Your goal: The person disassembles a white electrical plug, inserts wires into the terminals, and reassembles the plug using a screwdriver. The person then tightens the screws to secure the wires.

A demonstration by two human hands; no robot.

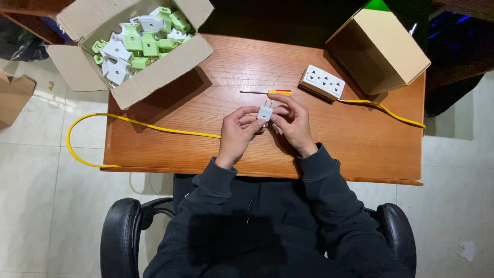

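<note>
My left hand (237, 133) and my right hand (292, 121) meet above the middle of a wooden table (170, 149). Together they hold a small white electrical plug (265, 111) with its two metal prongs pointing away from me. The fingers of both hands pinch its sides. A yellow cable (128, 123) runs across the table from the left up to my left hand. Just beyond my fingers lies a thin screwdriver (267, 92) with a red and yellow handle.
An open cardboard box (154, 77) at the back left holds several white and green plug parts (139, 41). A white multi-socket block (322, 82) lies at the back right on a yellow cable (383, 109), beside a closed cardboard box (381, 46). I sit in a black chair (121, 231).
</note>
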